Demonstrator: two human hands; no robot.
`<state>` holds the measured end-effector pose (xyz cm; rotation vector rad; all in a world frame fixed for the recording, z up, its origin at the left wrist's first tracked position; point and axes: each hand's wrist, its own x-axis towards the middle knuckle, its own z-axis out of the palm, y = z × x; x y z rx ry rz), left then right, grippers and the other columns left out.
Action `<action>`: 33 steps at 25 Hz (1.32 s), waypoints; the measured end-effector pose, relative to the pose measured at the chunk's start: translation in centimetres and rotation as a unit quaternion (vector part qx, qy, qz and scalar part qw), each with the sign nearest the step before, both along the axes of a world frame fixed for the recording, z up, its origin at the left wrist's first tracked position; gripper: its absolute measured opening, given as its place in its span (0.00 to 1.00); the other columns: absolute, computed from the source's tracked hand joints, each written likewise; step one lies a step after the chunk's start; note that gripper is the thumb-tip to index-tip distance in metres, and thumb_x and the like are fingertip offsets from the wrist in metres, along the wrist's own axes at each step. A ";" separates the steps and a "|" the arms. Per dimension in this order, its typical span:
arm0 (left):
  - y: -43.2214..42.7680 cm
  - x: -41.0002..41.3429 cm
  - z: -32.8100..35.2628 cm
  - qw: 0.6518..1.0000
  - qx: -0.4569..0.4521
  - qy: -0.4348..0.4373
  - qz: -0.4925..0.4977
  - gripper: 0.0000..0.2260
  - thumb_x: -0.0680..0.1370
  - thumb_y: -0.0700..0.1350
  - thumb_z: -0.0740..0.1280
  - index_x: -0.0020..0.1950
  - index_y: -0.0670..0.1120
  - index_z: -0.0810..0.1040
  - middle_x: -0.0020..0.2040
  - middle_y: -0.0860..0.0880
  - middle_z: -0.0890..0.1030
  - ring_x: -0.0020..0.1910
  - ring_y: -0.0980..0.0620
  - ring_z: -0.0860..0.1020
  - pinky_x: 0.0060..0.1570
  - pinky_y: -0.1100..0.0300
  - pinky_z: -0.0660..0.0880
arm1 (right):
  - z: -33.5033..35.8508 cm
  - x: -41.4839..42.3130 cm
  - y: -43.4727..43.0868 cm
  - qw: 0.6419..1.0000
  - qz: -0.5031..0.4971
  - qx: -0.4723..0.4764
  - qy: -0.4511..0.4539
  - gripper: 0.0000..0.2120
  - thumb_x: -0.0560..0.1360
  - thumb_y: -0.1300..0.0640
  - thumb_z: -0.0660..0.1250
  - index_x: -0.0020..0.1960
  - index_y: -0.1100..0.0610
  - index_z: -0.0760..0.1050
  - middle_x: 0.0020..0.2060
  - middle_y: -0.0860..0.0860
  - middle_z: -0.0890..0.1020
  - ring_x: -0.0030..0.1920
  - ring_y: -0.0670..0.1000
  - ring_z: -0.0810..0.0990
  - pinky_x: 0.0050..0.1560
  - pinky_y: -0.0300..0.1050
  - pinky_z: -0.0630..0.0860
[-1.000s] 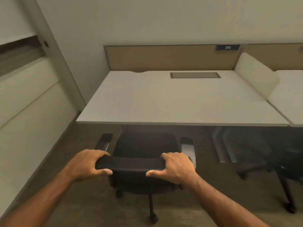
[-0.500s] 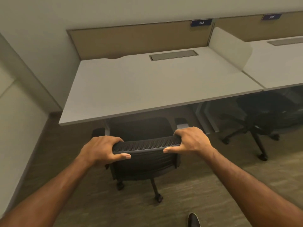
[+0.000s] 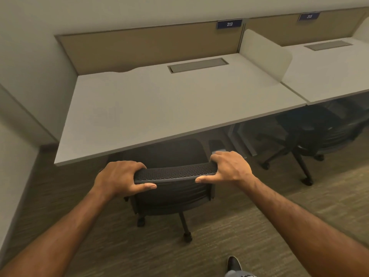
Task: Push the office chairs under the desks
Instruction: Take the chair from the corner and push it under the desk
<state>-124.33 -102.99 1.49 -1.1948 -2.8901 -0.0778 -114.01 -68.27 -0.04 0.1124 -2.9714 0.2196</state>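
Note:
A black mesh-backed office chair [image 3: 173,188] stands at the front edge of the white desk [image 3: 159,108] labelled 212. Its seat and armrests lie in shadow beneath the desktop, while the backrest top stays just outside the edge. My left hand [image 3: 119,177] grips the left end of the backrest's top rail, thumb underneath. My right hand [image 3: 229,168] grips the right end the same way. A second black office chair [image 3: 305,132] sits tucked under the neighbouring desk [image 3: 327,76] on the right.
A tan partition panel [image 3: 149,48] backs both desks, and a white divider [image 3: 265,54] separates them. A wall and cabinet [image 3: 18,120] close in the left side. Carpet floor [image 3: 219,236] spreads below, with my shoe [image 3: 233,263] near the bottom edge.
The chair has rolled forward, so its seat and armrests now sit under the desktop. My view has moved closer and swung right, revealing the second desk. Both hands keep their grip.

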 end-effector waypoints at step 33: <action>20.1 -12.2 -2.0 0.988 0.036 -0.073 0.129 0.46 0.64 0.86 0.46 0.67 0.60 0.76 0.60 0.61 0.82 0.57 0.54 0.80 0.51 0.54 0.74 | -0.7 -18.9 20.3 0.994 0.103 0.007 -0.019 0.36 0.72 0.19 0.43 0.29 0.51 0.60 0.23 0.45 0.67 0.24 0.46 0.65 0.27 0.44 0.56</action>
